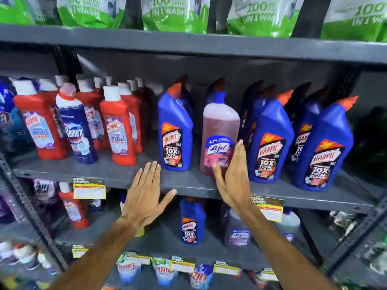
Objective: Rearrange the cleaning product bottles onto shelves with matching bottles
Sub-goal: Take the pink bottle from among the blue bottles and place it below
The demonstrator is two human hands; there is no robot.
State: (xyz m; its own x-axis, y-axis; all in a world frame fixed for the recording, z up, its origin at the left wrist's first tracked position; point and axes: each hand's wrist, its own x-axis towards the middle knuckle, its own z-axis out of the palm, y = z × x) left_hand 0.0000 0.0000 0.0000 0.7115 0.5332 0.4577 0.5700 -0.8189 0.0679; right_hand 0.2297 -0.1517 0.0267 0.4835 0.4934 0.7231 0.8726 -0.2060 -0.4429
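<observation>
Middle shelf (117, 174), left to right: at 9 o'clock, a block of red bottles (118, 128) with white caps; one dark blue bottle (76, 130) with a white shoulder stands among them, apparently a stray; a bare gap follows toward centre.

Left hand (144, 197) at about 6 o'clock, open and flat, fingers spread, holding nothing; fingertips at the shelf's front edge, just left of the first blue bottle (176, 130) with an orange cap.

Pink bottle (219, 139) near centre, upright, standing between blue bottles on either side; a clear mismatch; more blue bottles at 3 o'clock (326, 147).

Right hand (232, 178) open, fingers straight, palm turned toward the pink bottle's right flank, thumb across its lower front; touching or nearly so, not yet closed round it; cannot tell whether it bears any weight.

Lower shelf, 5 o'clock: a lone blue bottle (192, 222) beside a pale purple bottle (238, 231) of the pink one's make; blurred, so uncertain.

Judgement: task early to midway; reds and blues largely grouped; left to do, as far as shown: pink bottle out of the blue row, dark blue stray out of the reds, lone blue bottle below likely up to its fellows.
</observation>
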